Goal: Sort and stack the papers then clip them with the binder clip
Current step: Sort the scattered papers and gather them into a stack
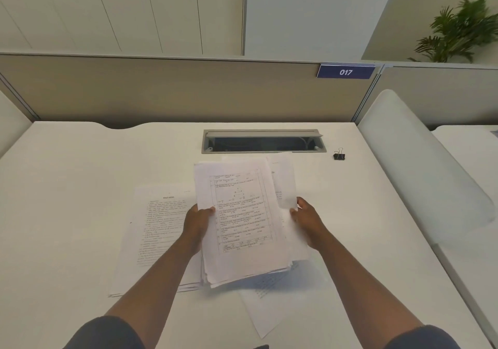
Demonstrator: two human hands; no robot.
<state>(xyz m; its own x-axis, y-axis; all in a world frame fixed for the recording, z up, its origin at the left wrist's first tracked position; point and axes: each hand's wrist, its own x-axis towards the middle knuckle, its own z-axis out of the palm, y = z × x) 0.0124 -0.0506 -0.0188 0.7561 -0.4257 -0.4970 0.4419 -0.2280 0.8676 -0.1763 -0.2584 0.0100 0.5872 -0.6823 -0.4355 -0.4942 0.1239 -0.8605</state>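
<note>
**Holding a sheaf over the surface, clip lying apart**

Gripping a stack [242,224] of printed papers at both side edges, the person holds it raised above the white surface [67,187], its lower end nearer the body. The left hand [198,223] clasps the stack's left edge, thumb on the top sheet, fingers hidden beneath. The right hand [305,219] holds the right edge, thumb on the paper's face, fingers curled behind. The sheets are not squared: several edges fan out at the bottom and at the upper right. The top sheet carries a ruled table of print; the text is too small to read.

Further papers lie flat on the surface. A pile [156,230] with printed lines sits to the left, partly under the left forearm. A single sheet [266,311] lies below the held stack, angled toward the near edge. More sheets show behind the stack at its upper right.

The binder clip [339,154], black with wire handles, rests on the surface to the far right, well apart from all papers and just beside the right end of a cable hatch [262,141] whose lid stands open.

A partition [161,90] behind the surface bears a blue tag [345,71] reading 017. A plant [463,28] stands at the upper right.
</note>
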